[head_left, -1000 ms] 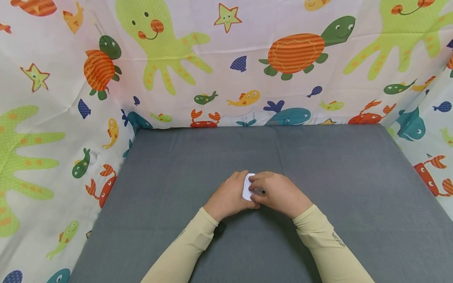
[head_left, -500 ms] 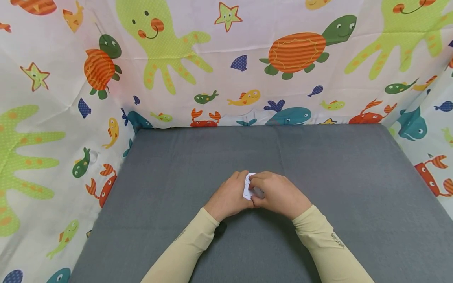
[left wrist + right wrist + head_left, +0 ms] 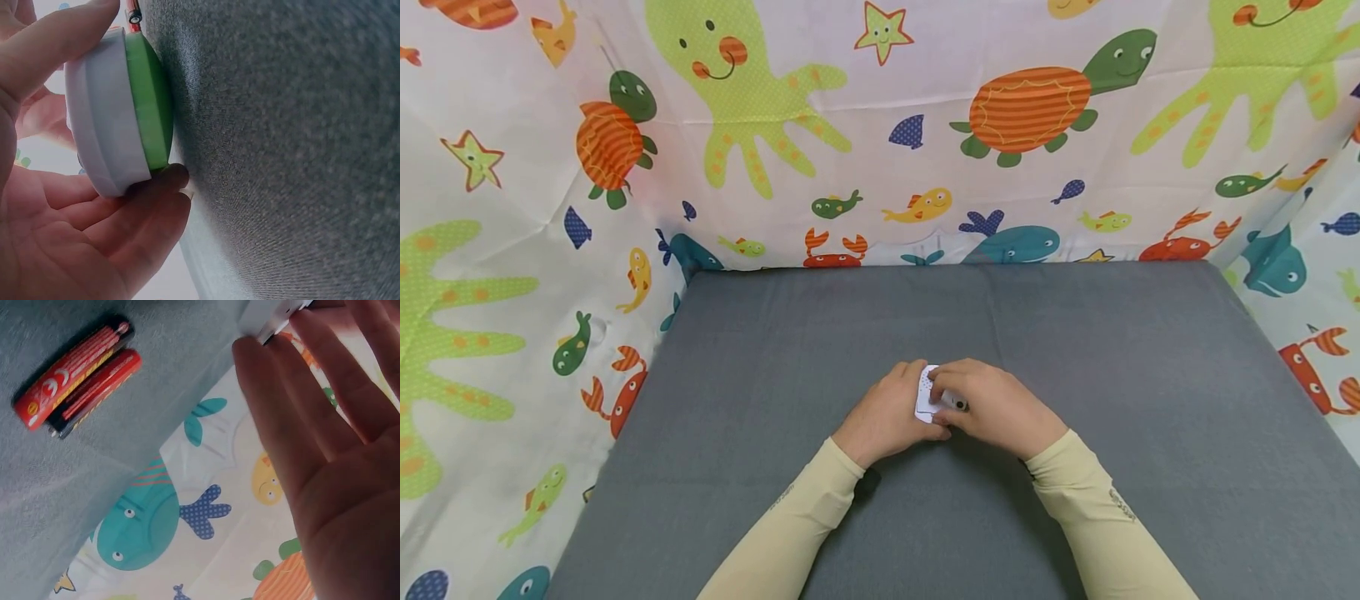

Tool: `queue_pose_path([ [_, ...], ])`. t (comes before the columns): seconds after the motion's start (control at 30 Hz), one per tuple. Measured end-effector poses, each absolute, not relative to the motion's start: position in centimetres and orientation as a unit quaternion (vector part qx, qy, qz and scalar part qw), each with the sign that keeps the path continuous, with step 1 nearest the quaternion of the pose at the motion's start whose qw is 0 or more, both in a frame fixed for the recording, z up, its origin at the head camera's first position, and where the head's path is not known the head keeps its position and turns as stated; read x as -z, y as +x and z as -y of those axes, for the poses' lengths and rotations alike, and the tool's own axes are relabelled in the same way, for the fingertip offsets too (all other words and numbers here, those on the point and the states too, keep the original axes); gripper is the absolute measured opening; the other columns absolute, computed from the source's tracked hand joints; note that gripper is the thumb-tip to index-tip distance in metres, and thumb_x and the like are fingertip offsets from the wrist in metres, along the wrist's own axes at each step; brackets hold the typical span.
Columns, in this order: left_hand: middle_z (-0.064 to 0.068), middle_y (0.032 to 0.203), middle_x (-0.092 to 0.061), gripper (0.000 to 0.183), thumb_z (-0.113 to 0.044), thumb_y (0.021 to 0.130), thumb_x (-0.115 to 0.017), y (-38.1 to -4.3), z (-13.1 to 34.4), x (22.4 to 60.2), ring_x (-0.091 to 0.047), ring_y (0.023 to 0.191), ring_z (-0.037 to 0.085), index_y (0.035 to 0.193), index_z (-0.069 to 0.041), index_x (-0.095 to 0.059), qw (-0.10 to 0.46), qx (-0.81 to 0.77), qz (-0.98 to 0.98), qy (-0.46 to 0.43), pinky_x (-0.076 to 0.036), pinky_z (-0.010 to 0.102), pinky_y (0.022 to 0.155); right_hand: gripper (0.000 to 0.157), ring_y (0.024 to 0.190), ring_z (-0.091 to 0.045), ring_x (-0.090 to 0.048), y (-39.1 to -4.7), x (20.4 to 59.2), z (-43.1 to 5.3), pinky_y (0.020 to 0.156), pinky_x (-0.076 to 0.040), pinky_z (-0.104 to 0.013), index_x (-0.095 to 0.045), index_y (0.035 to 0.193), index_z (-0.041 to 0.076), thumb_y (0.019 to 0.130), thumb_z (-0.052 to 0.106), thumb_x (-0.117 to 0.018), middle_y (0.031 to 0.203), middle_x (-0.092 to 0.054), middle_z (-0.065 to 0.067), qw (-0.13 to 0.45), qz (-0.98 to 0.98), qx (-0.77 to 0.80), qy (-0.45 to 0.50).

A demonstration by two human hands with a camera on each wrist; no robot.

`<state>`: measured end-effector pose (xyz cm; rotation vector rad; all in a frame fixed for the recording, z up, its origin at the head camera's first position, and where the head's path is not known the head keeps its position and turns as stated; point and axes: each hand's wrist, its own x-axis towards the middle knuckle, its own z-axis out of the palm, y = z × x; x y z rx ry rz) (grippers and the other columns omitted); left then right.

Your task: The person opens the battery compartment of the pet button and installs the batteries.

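Note:
In the head view my left hand point(image 3: 887, 417) grips a small white device point(image 3: 927, 396) from its left side, just over the grey table. Black dots mark the face turned up. In the left wrist view the same device shows a white body point(image 3: 103, 112) and a green side point(image 3: 150, 103) towards the cloth, held between thumb and fingers. My right hand point(image 3: 996, 408) curls its thumb and fingers about the device's right side. In the right wrist view its fingertips touch a white edge point(image 3: 259, 319). Two red-and-black batteries point(image 3: 78, 378) lie side by side on the cloth.
Grey cloth covers the table point(image 3: 820, 325). A white curtain point(image 3: 880, 108) printed with sea animals stands along the back and both sides. A small dark object point(image 3: 867, 485) shows beside my left wrist.
My right hand has shifted slightly right, and its thumb has drawn away from my left thumb's side. More of the device's dotted face now shows. The left hand keeps its hold.

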<state>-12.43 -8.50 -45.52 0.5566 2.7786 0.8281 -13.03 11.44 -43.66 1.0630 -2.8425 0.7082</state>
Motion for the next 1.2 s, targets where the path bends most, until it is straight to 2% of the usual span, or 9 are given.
queue_pose_path([
  [0.1, 0.014, 0.147, -0.061, 0.094, -0.041, 0.084, -0.094, -12.4, 8.5, 45.5, -0.065, 0.118, 0.025, 0.157, -0.004, -0.048, 0.098, -0.277, -0.938, 0.183, -0.057, 0.043, 0.106, 0.015, 0.117, -0.024, -0.071, -12.9, 43.5, -11.3, 0.090, -0.061, -0.043, -0.078, 0.095, 0.020, 0.088, 0.011, -0.089, 0.128, -0.077, -0.005, 0.012, 0.912, -0.223, 0.343],
  [0.33, 0.009, 0.122, -0.066, 0.073, -0.040, 0.086, -0.089, -12.6, 8.5, 45.7, -0.063, 0.098, 0.019, 0.142, -0.007, -0.056, 0.070, -0.277, -0.939, 0.193, -0.058, 0.037, 0.089, 0.015, 0.107, -0.021, -0.073, -12.6, 43.5, -10.7, 0.085, -0.062, -0.039, -0.076, 0.082, 0.019, 0.085, 0.007, -0.084, 0.121, -0.078, -0.003, 0.043, 0.912, -0.204, 0.352],
  [0.47, 0.006, 0.113, -0.066, 0.064, -0.041, 0.088, -0.088, -12.6, 8.5, 45.8, -0.062, 0.093, 0.018, 0.134, -0.009, -0.059, 0.062, -0.277, -0.939, 0.195, -0.057, 0.035, 0.083, 0.018, 0.092, -0.016, -0.068, -12.6, 43.6, -10.6, 0.078, -0.060, -0.035, -0.072, 0.081, 0.019, 0.083, 0.006, -0.084, 0.106, -0.075, 0.002, 0.056, 0.912, -0.200, 0.354],
  [0.63, 0.004, 0.107, -0.065, 0.055, -0.040, 0.086, -0.089, -12.7, 8.6, 45.8, -0.061, 0.092, 0.017, 0.123, -0.012, -0.061, 0.053, -0.284, -0.935, 0.205, -0.056, 0.034, 0.081, 0.025, 0.074, -0.009, -0.051, -12.6, 43.5, -10.7, 0.067, -0.048, -0.027, -0.065, 0.080, 0.023, 0.083, 0.007, -0.085, 0.081, -0.063, 0.007, 0.051, 0.912, -0.213, 0.348],
  [0.8, 0.004, 0.112, -0.066, 0.059, -0.041, 0.085, -0.090, -12.6, 8.4, 45.7, -0.062, 0.098, 0.017, 0.128, -0.011, -0.061, 0.057, -0.286, -0.935, 0.203, -0.058, 0.037, 0.087, 0.027, 0.074, -0.006, -0.050, -12.4, 43.4, -11.3, 0.066, -0.045, -0.026, -0.062, 0.081, 0.024, 0.084, 0.008, -0.085, 0.080, -0.062, 0.006, 0.042, 0.911, -0.228, 0.340],
  [1.03, 0.009, 0.139, -0.063, 0.094, -0.042, 0.082, -0.095, -12.5, 7.9, 45.8, -0.064, 0.110, 0.020, 0.156, -0.006, -0.049, 0.094, -0.288, -0.938, 0.169, -0.057, 0.040, 0.100, 0.024, 0.076, -0.007, -0.052, -12.2, 43.2, -14.9, 0.067, -0.046, -0.028, -0.065, 0.084, 0.024, 0.087, 0.008, -0.082, 0.084, -0.062, 0.010, 0.039, 0.931, -0.219, 0.291],
  [1.2, 0.010, 0.149, -0.060, 0.099, -0.044, 0.081, -0.095, -12.4, 8.1, 46.1, -0.065, 0.119, 0.024, 0.159, -0.008, -0.046, 0.099, -0.288, -0.941, 0.148, -0.055, 0.042, 0.105, 0.023, 0.076, -0.009, -0.053, -12.3, 44.2, -18.7, 0.067, -0.046, -0.031, -0.066, 0.082, 0.025, 0.086, 0.007, -0.080, 0.080, -0.059, 0.010, 0.037, 0.950, -0.188, 0.245],
])
